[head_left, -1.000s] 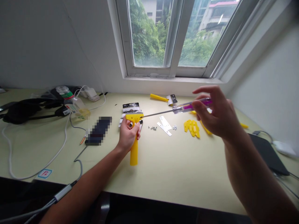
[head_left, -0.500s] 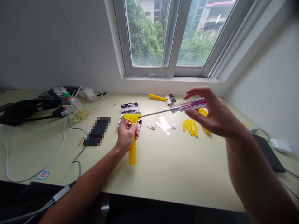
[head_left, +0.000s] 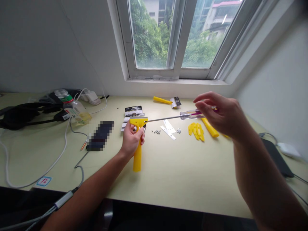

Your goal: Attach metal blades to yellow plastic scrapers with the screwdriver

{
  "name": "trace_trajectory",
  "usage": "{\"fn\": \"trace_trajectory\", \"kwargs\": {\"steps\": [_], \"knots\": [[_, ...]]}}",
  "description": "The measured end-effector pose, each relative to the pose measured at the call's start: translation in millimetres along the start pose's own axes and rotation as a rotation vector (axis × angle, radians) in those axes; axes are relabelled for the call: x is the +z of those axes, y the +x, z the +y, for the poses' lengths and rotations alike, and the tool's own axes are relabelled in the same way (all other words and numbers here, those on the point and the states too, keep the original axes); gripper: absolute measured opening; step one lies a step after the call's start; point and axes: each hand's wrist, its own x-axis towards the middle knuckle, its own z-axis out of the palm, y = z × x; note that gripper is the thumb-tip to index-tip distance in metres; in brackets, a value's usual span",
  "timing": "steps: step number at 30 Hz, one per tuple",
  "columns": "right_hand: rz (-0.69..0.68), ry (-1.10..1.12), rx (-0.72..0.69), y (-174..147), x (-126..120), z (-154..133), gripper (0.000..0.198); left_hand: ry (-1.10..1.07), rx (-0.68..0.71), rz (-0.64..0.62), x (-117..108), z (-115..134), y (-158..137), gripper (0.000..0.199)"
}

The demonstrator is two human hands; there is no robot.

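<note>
A yellow scraper (head_left: pixel 137 160) with a metal blade strip along its head is upright in my left hand (head_left: pixel 131 141), whose fingers wrap around it just below the head. My right hand (head_left: pixel 223 117) is closed around the rear of a screwdriver (head_left: pixel 189 115) with a clear and purple handle. The screwdriver's shaft lies nearly level, and its tip meets the right side of the scraper's head. Small screws (head_left: pixel 157 132), white blade strips (head_left: pixel 168 130) and small nuts (head_left: pixel 178 131) lie on the table beyond my hands.
Yellow plastic pieces (head_left: pixel 196 131) and a yellow handle (head_left: pixel 210 128) lie at right. Another scraper (head_left: pixel 162 100) with a card tag rests near the window. At left are a dark phone (head_left: pixel 100 135), a plastic bottle (head_left: pixel 77 110) and cables. A black device (head_left: pixel 276 157) lies far right.
My right fingers have closed from a loose, spread hold onto the screwdriver handle. The scraper and screwdriver have shifted slightly right, the tip staying at the scraper's head.
</note>
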Motion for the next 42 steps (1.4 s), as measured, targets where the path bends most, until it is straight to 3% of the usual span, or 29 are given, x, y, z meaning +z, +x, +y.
{"fn": "trace_trajectory", "kwargs": {"steps": [4,6,9,12,14,18,20,23,26,29,31,36,42], "knots": [[0.107,0.139,0.204,2.5,-3.9,14.3,0.028,-0.025,0.095,0.094,-7.7,8.7,7.9,0.030],[0.066,0.197,0.304,4.3,0.7,23.2,0.033,-0.077,0.128,0.151,-14.5,13.7,14.0,0.032],[-0.254,0.341,0.352,5.5,20.6,29.9,0.036,-0.208,0.086,0.163,-21.0,19.6,18.9,0.026],[-0.643,0.463,0.292,2.7,50.1,24.7,0.036,-0.364,-0.029,0.127,-20.4,22.4,16.6,0.020],[-0.828,0.478,0.223,-2.3,69.0,17.6,0.036,-0.429,-0.082,0.094,-17.9,22.3,13.0,0.021],[-1.124,0.243,0.056,-20.9,96.7,5.0,0.037,-0.372,-0.120,0.003,-13.5,18.4,7.5,0.019],[-1.206,0.121,-0.008,-30.9,104.7,-0.2,0.035,-0.319,-0.123,-0.031,-12.0,15.3,6.1,0.020],[-1.190,0.038,-0.070,-36.5,108.2,-4.7,0.033,-0.294,-0.132,-0.055,-9.9,10.5,4.7,0.030],[-1.091,0.029,-0.055,-27.7,101.1,3.9,0.030,-0.293,-0.177,-0.071,-8.1,6.4,3.6,0.042],[-0.899,-0.057,0.025,-14.8,90.1,32.7,0.018,-0.314,-0.249,-0.070,-7.0,3.3,2.9,0.048],[-0.841,-0.166,0.116,-10.0,85.6,58.0,0.017,-0.319,-0.283,-0.096,-6.7,1.8,2.5,0.046],[-0.957,-0.105,0.239,-11.8,90.2,97.2,0.018,-0.264,-0.298,-0.157,-6.0,0.8,0.4,0.034],[-1.006,-0.082,0.258,-15.4,98.3,90.8,0.023,-0.229,-0.290,-0.151,-5.7,1.5,-2.0,0.036]]}}
